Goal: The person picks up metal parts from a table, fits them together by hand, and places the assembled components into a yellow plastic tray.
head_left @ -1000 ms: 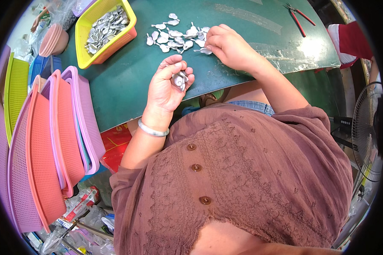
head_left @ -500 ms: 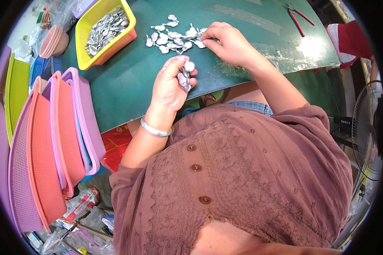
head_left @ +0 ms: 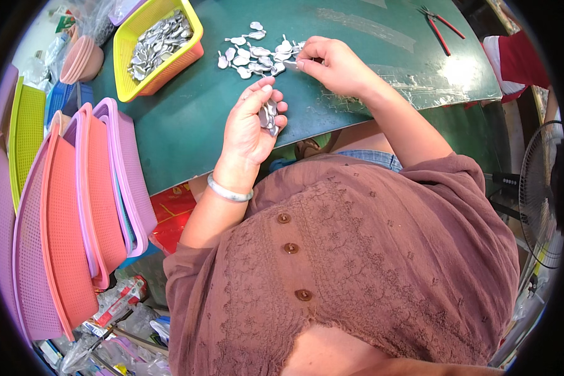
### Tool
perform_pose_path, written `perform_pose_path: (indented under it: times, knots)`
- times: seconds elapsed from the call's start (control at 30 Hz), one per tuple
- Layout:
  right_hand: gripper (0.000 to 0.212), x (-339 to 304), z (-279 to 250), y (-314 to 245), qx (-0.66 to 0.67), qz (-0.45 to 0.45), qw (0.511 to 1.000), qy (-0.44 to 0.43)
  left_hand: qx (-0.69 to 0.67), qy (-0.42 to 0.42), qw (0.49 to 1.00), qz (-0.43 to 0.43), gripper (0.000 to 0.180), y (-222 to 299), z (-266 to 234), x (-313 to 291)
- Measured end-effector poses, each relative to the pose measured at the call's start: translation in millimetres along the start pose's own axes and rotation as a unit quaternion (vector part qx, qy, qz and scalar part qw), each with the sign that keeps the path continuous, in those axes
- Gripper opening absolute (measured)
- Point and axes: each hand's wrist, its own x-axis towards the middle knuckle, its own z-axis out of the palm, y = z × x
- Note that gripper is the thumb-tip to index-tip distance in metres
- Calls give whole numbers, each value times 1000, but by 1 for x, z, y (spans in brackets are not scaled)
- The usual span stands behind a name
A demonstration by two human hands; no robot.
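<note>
Several small silvery metal pieces (head_left: 269,115), rounded with thin stems, are held in my left hand (head_left: 247,128), fingers curled round them above the table's near edge. My right hand (head_left: 335,66) pinches a metal piece by its thumb and forefinger, at the right end of a loose pile of the same metal pieces (head_left: 257,61). Only a sliver of the pinched piece shows. The pile lies spread on the green table (head_left: 194,138), just beyond my left hand. A yellow basket (head_left: 124,81), nested in an orange one, holds many more pieces at the far left.
Red-handled pliers (head_left: 442,30) lie at the table's far right. Stacked pink and purple baskets (head_left: 69,232) crowd the left side, with pink bowls (head_left: 83,59) behind. A fan (head_left: 541,194) stands at the right. Another person's red sleeve (head_left: 523,59) shows at the right table end.
The round piece that stuck up at my left fingertips no longer shows there, and those fingers have closed in more. My right hand has shifted slightly, with its fingertips still by the pile.
</note>
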Motion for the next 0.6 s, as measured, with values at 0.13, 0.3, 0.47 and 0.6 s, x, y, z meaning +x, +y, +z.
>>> perform_pose_path:
  times: [0.13, 0.3, 0.47, 0.6]
  knots:
    - [17, -2, -4, -11, 242, 109, 962, -67, 22, 3, 1000, 8, 20, 0, 7, 0]
    - [18, -5, -2, -16, 314, 88, 942, -82, 28, 8, 999, 25, 15, -1, 14, -1]
    - [17, -5, -11, -18, 204, 79, 973, -70, -13, -19, 1000, 17, 11, 0, 3, 4]
    - [15, -1, -18, 5, -91, -42, 993, 56, -71, -20, 997, -5, 11, 3, -1, 3]
